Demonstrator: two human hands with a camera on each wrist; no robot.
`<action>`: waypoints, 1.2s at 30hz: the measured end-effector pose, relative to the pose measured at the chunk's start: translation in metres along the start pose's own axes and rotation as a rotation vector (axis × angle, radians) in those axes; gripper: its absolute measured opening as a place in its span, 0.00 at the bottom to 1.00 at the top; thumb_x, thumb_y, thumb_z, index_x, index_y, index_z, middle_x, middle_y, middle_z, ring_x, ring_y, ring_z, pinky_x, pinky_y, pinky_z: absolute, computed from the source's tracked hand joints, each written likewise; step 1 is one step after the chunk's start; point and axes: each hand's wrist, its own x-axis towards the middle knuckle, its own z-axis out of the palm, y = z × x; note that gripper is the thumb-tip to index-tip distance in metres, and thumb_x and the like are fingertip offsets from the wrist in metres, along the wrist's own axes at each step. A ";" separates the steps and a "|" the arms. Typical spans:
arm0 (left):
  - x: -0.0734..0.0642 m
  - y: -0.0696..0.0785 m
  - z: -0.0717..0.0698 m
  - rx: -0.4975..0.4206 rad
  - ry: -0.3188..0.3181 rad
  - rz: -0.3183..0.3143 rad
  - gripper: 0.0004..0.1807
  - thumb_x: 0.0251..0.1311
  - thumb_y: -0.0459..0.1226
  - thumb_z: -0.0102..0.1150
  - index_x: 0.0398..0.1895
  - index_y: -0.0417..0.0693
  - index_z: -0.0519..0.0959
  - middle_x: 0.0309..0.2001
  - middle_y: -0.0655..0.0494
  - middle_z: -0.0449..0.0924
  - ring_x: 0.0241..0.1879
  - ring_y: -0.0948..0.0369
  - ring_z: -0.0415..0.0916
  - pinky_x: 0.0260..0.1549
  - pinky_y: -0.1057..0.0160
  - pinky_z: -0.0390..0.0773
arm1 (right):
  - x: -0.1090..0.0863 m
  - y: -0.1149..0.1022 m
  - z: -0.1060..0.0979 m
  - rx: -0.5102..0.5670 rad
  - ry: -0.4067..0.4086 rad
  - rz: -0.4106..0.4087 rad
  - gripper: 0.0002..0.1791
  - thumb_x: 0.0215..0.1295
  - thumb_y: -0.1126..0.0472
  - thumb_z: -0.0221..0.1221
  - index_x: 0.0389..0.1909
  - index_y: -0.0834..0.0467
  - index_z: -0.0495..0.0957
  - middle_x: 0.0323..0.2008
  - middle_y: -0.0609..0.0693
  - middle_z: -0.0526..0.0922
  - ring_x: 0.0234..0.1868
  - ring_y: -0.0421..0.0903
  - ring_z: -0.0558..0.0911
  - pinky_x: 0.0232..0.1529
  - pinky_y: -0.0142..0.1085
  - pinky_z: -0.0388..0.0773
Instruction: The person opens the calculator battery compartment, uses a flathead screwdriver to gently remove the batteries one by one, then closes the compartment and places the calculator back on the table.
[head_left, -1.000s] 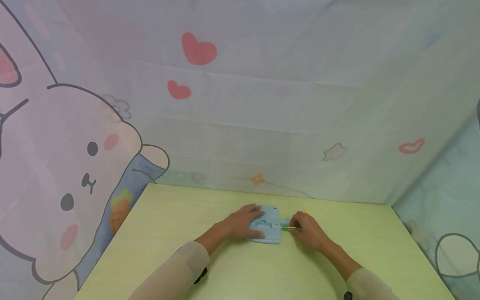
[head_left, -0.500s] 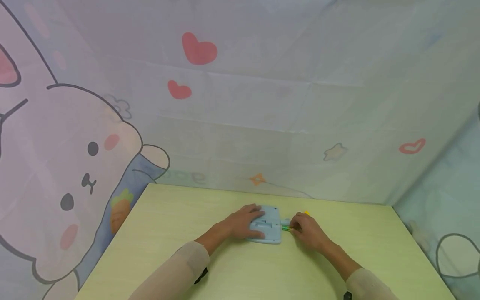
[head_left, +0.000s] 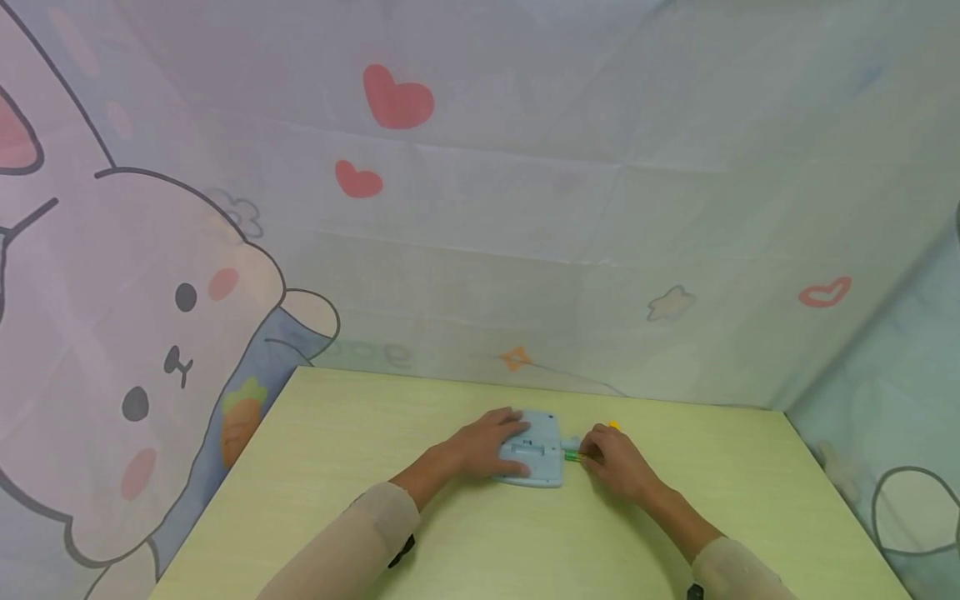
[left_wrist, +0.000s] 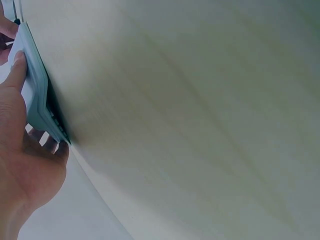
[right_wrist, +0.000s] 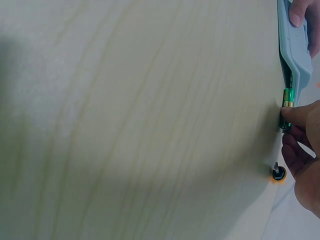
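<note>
At the far left, a cloth wall (head_left: 517, 250) with a printed rabbit (head_left: 153, 358) stands along the slanting left edge of the table (head_left: 487, 533). Between this edge and the left sleeve (head_left: 348, 542) there lies a broad strip of table surface, so the left arm has good room on its outer side.

Next comes the left hand (head_left: 480, 447), spread across a pale blue device (head_left: 543, 457). Its grip is wide: the thumb presses on the upper face, and in the left wrist view other fingers bend at the device's end. The device lies on the table, nearer to the back edge than to the person, with a long recess in its upper face.

Just beside the device's right edge is a small pale blue piece (head_left: 570, 443), partly covered by the right hand (head_left: 619, 463). The right grip is narrow; thumb and fingers pinch a green battery (right_wrist: 288, 96), low over the table. The battery points towards the device's right edge; whether they touch, I cannot tell.

Behind the right hand sits a small yellow-orange thing (right_wrist: 279, 174) with a dark middle. Further right, a wide stretch of table continues to the right edge.
</note>
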 end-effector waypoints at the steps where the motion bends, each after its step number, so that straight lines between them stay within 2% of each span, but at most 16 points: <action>1: 0.000 0.000 0.000 -0.001 0.000 0.000 0.47 0.66 0.67 0.63 0.82 0.59 0.65 0.83 0.59 0.55 0.83 0.56 0.49 0.75 0.51 0.63 | 0.000 0.001 0.001 0.000 0.002 -0.002 0.06 0.64 0.72 0.71 0.36 0.59 0.86 0.36 0.45 0.81 0.39 0.42 0.79 0.44 0.40 0.81; 12: 0.002 -0.001 0.001 0.002 0.001 0.009 0.46 0.65 0.67 0.63 0.82 0.59 0.66 0.83 0.58 0.56 0.83 0.55 0.49 0.74 0.50 0.64 | 0.000 0.002 0.001 -0.020 0.001 0.006 0.06 0.64 0.70 0.71 0.36 0.58 0.86 0.36 0.45 0.81 0.39 0.41 0.77 0.44 0.40 0.78; 27: 0.000 -0.001 -0.001 -0.010 0.000 0.011 0.46 0.66 0.66 0.64 0.82 0.58 0.65 0.83 0.57 0.55 0.83 0.54 0.50 0.75 0.49 0.63 | -0.001 -0.002 -0.005 -0.031 0.017 -0.026 0.06 0.62 0.70 0.72 0.36 0.59 0.85 0.35 0.46 0.80 0.39 0.46 0.79 0.44 0.41 0.79; 36: 0.000 -0.001 0.000 -0.013 -0.002 0.004 0.47 0.65 0.67 0.63 0.82 0.59 0.66 0.83 0.58 0.55 0.83 0.55 0.50 0.73 0.48 0.65 | 0.003 -0.003 -0.011 -0.053 0.011 -0.003 0.07 0.64 0.69 0.71 0.41 0.64 0.86 0.38 0.50 0.82 0.41 0.46 0.79 0.46 0.45 0.80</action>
